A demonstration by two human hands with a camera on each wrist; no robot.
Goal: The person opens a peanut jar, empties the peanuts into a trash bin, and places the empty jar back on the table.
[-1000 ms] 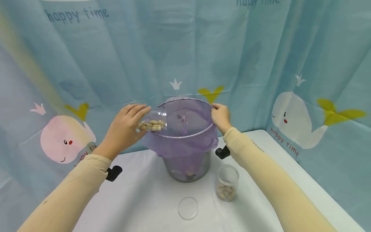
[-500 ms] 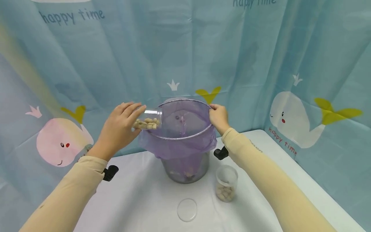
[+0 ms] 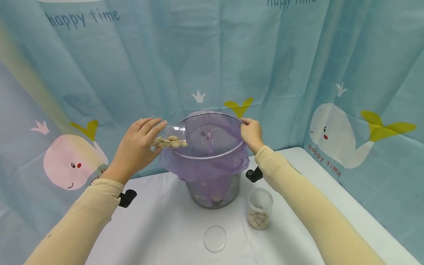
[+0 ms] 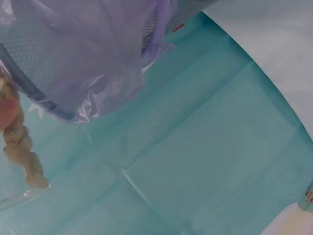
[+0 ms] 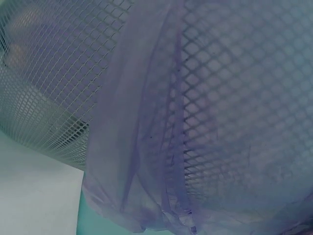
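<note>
My left hand [image 3: 136, 147] grips a clear plastic jar [image 3: 175, 129] tipped on its side, its mouth over the left part of the bin's rim. Unshelled peanuts [image 3: 169, 142] lie along the jar's lower side, one right at the mouth; in the left wrist view several peanuts [image 4: 19, 144] line up by the rim. The mesh trash can [image 3: 212, 200] is lined with a purple bag [image 3: 205, 169] folded over its rim. My right hand [image 3: 252, 134] pinches the rim and bag on the right side. Bag and mesh wall [image 5: 54, 63] fill the right wrist view.
A second clear jar [image 3: 260, 200], upright and part filled with peanuts, stands right of the bin on the white table [image 3: 159, 228]. A round clear lid [image 3: 215, 239] lies in front. Behind hangs a blue printed curtain [image 3: 149, 66].
The left hand and jar have shifted slightly left. Inside the jar the peanuts have slid toward the mouth, one now at its edge. The right hand keeps its hold on the rim.
</note>
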